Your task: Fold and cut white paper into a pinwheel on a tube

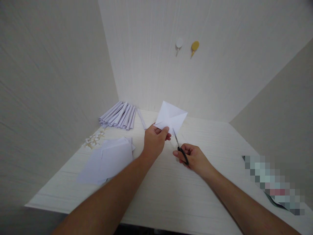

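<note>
A white square of paper [171, 114] with crease lines crossing it is pinched between the thumb and fingers of my left hand [156, 138], held up above the table. My right hand [192, 156] has its fingers in the handles of black-handled scissors [182, 154]. The blades point up and to the left, with the tip at the paper's lower edge, right of my left thumb. Whether the blades are cutting into the paper I cannot tell.
Rolled paper tubes [118, 115] lie in a pile at the back left, a single thin one [141, 119] beside them. Loose white sheets [116, 160] lie left of my forearm. A pixelated item [271, 184] lies at the right. Two round hooks, white [179, 42] and yellow [195, 45], hang on the back wall.
</note>
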Demonstrator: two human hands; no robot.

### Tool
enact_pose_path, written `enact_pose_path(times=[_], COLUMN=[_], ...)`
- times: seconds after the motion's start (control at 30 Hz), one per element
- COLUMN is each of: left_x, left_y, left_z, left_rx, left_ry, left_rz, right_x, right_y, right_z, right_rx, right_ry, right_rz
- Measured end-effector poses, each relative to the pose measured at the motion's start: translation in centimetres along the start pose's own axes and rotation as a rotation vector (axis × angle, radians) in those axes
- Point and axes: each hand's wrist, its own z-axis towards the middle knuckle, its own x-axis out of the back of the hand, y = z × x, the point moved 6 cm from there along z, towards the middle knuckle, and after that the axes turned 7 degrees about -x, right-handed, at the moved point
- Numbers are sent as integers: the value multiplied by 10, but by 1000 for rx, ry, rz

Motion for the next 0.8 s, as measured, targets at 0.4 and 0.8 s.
enact_pose_path(times=[0.4,0.8], left_x=[2,3], left_y=[-4,-6], left_z=[3,3], left_rx=[5,27], left_ry=[8,10], left_rz=[-1,16], right_x=[3,3], right_y=[3,-3], right_z=[3,1], right_rx=[-4,19], right_ry=[16,54], right_rz=[-57,-77])
